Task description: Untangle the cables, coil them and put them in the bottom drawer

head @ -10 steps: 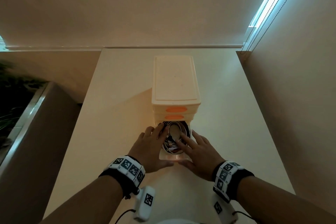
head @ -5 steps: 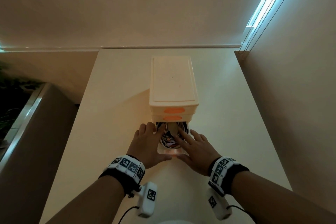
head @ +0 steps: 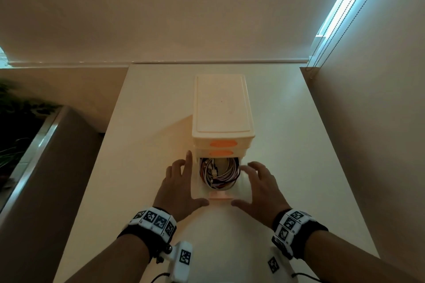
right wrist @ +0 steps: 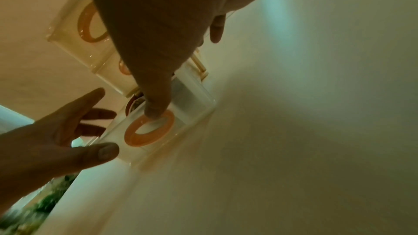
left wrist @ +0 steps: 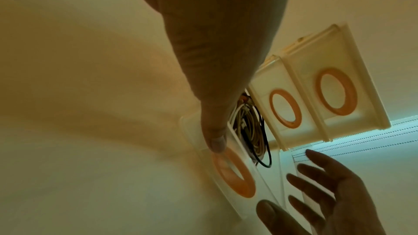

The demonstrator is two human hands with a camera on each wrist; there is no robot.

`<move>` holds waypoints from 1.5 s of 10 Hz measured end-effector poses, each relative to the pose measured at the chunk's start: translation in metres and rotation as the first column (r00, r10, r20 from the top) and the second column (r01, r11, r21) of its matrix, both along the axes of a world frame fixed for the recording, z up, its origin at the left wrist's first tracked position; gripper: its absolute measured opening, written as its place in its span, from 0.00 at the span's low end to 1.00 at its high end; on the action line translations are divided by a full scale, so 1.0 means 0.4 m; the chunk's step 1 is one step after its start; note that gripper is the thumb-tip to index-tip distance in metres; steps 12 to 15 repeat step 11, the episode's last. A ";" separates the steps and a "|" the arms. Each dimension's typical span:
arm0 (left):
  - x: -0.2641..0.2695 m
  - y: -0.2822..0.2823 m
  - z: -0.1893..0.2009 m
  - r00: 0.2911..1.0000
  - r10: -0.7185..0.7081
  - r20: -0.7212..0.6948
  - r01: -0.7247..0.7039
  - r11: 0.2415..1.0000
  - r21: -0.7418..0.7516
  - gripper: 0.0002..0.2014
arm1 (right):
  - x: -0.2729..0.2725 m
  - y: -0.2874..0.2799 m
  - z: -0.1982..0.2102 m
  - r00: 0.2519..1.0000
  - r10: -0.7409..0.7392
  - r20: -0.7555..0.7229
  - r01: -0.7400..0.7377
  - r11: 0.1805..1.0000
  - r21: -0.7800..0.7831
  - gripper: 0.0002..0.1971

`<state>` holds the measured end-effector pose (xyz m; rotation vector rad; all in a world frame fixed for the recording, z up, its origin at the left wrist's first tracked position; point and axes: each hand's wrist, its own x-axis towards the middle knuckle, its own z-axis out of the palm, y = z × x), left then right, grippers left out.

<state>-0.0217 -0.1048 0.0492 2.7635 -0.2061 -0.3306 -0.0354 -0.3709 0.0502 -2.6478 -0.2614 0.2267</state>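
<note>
Cables: coiled cables (head: 219, 173) are sitting inside the open bottom drawer (head: 220, 197) of the three-drawer organizer (head: 222, 108) on the bench (head: 142, 145).
Left hand: left hand (head: 178, 187) is flanking the drawer's left side, fingers spread wide, thumb touching the drawer front, gripping nothing.
Right hand: right hand (head: 261, 187) is mirroring it on the right, fingers loose and apart, thumb resting on the orange ring handle (right wrist: 149, 128).
Progress: untangling, coiling and stowing are looking done; only pushing the drawer closed seems left.
</note>
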 end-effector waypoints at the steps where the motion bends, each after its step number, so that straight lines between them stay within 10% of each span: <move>1: 0.011 0.004 0.004 0.999 0.040 -0.008 -0.040 0.999 0.000 0.75 | 0.014 -0.001 0.003 0.985 -0.162 -0.051 0.164 0.986 0.043 0.69; 9: 0.203 -0.084 0.045 0.904 0.412 -0.114 -0.403 0.910 0.098 0.72 | 0.234 0.049 0.026 0.884 -0.444 -0.147 0.448 0.894 -0.008 0.70; 11: 0.181 -0.037 0.038 0.895 0.410 -0.177 -0.411 0.911 0.035 0.61 | 0.212 0.017 -0.014 0.859 -0.446 -0.249 0.478 0.875 0.082 0.54; 15: 0.181 -0.037 0.038 0.895 0.410 -0.177 -0.411 0.911 0.035 0.61 | 0.212 0.017 -0.014 0.859 -0.446 -0.249 0.478 0.875 0.082 0.54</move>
